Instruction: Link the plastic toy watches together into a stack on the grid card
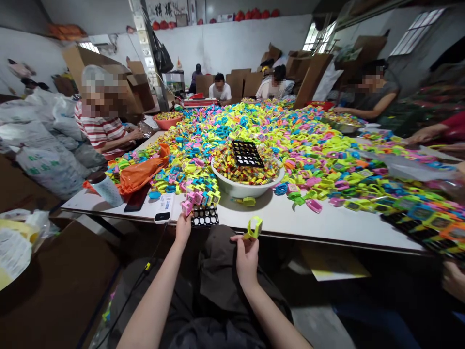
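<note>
My left hand (182, 230) is closed at the left edge of a black tray (205, 216), its fingertips on a pink toy watch (187, 207). Rows of pink, yellow and blue toy watches stand at the tray's far part, while round openings show at its near part. Between the thumb and fingers of my right hand (247, 254), a yellow-green toy watch (255, 227) is held upright just off the table's front edge. Behind both hands stands a white basin (241, 188) heaped with small red-and-yellow pieces, and another black tray (247, 153) lies on the heap.
A great pile of coloured toy watches (308, 140) covers much of the table (290, 228). An orange bag (143, 169), a tumbler (106, 189) and a phone-like device (162, 217) lie left. Filled trays (432, 223) are at right. Several people sit around the table.
</note>
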`<state>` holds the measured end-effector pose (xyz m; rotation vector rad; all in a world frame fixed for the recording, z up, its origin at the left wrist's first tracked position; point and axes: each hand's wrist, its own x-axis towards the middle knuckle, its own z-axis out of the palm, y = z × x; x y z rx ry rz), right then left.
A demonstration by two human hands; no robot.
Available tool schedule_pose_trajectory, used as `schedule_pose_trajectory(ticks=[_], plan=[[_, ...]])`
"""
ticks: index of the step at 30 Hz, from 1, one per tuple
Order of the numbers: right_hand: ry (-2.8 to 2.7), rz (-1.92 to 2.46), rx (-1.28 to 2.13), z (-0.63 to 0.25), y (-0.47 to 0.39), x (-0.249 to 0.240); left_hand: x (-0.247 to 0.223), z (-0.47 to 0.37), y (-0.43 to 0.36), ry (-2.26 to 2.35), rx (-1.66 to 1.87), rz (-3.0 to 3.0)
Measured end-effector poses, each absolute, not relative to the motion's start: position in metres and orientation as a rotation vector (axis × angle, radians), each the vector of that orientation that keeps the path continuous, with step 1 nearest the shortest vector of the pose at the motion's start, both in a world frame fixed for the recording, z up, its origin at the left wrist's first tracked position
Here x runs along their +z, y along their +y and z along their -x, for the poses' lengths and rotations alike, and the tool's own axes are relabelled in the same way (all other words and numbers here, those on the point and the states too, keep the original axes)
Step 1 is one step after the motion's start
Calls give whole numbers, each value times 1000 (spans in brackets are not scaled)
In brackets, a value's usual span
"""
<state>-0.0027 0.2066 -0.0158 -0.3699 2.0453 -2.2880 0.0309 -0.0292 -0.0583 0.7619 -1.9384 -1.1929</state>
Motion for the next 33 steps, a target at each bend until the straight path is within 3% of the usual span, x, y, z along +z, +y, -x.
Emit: schedule_pose_trajectory(ticks=[19,33], plan=[[1987,319,-2256,5,208,-20,-72,-31,-34,-2216,-811,-837],[2009,367,-2233,3,206,-15,-72,-28,-38,-2233,-805,-809]])
